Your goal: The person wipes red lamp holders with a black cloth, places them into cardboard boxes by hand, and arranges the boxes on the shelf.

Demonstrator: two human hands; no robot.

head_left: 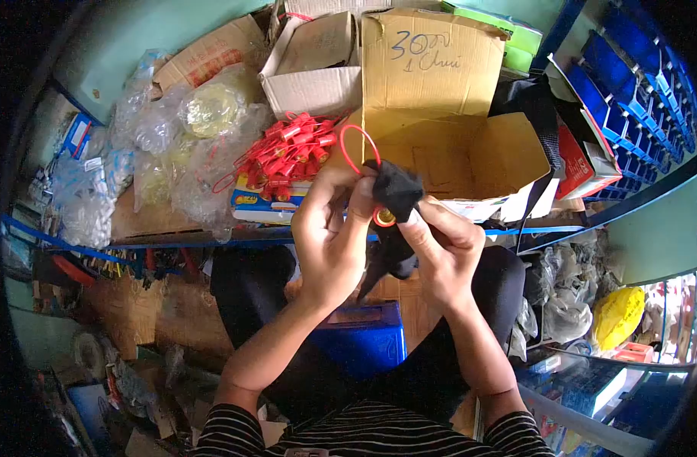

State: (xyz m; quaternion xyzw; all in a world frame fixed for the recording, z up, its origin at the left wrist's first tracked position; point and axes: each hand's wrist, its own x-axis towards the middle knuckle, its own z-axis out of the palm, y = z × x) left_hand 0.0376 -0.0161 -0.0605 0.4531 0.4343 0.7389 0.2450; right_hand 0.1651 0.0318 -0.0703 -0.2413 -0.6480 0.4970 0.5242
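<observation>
Both hands meet in front of the open cardboard box. Between them is a black cloth, with part of it hanging down below the fingers. My left hand pinches the cloth's left side, beside a red loop that sticks up. My right hand grips the lower right of the cloth, its thumb beside a brass-coloured round end with a red rim. A pile of red pieces with loops and brass-coloured ends lies to the left of my left hand, on a blue and white box.
Clear plastic bags fill the shelf's left side. A smaller cardboard box stands behind the red pile. Blue bins line the right wall. A blue container sits between the knees, below the shelf edge.
</observation>
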